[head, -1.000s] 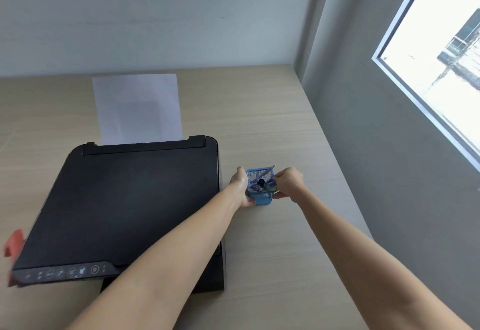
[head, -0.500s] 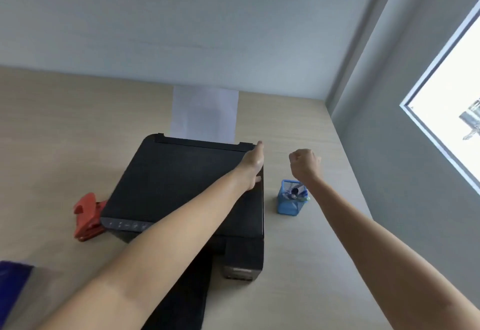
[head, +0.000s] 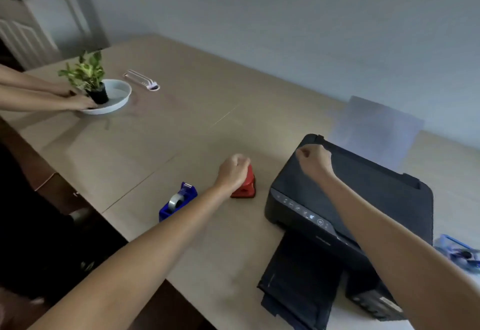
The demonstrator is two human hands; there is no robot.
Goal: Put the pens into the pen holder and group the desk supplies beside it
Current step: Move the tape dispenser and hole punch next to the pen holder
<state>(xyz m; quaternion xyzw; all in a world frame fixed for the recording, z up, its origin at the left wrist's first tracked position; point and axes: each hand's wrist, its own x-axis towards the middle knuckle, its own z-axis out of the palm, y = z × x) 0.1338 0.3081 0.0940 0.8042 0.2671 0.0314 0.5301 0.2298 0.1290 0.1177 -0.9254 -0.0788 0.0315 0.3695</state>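
Note:
A red stapler [head: 246, 186] stands on the wooden desk [head: 181, 127] left of the printer. My left hand [head: 233, 171] lies over its top with the fingers curled around it. A blue tape dispenser [head: 178, 201] sits a little nearer, to the left of my forearm. My right hand [head: 315, 159] hovers over the printer's rear left corner as a closed fist with nothing in it. The blue mesh pen holder [head: 458, 250], with pens inside, stands at the far right edge of the view, beyond the printer.
A black printer [head: 376, 199] with its paper sheet [head: 376, 132] fills the right of the desk. Far left, another person's hands [head: 80, 101] hold a potted plant [head: 88, 75] in a white dish [head: 117, 95]. A small pale tool [head: 142, 80] lies near it.
The view has swung left, away from the pen holder. My left hand left the printer top and came down on the red stapler; my right hand moved from above the pen holder to over the printer.

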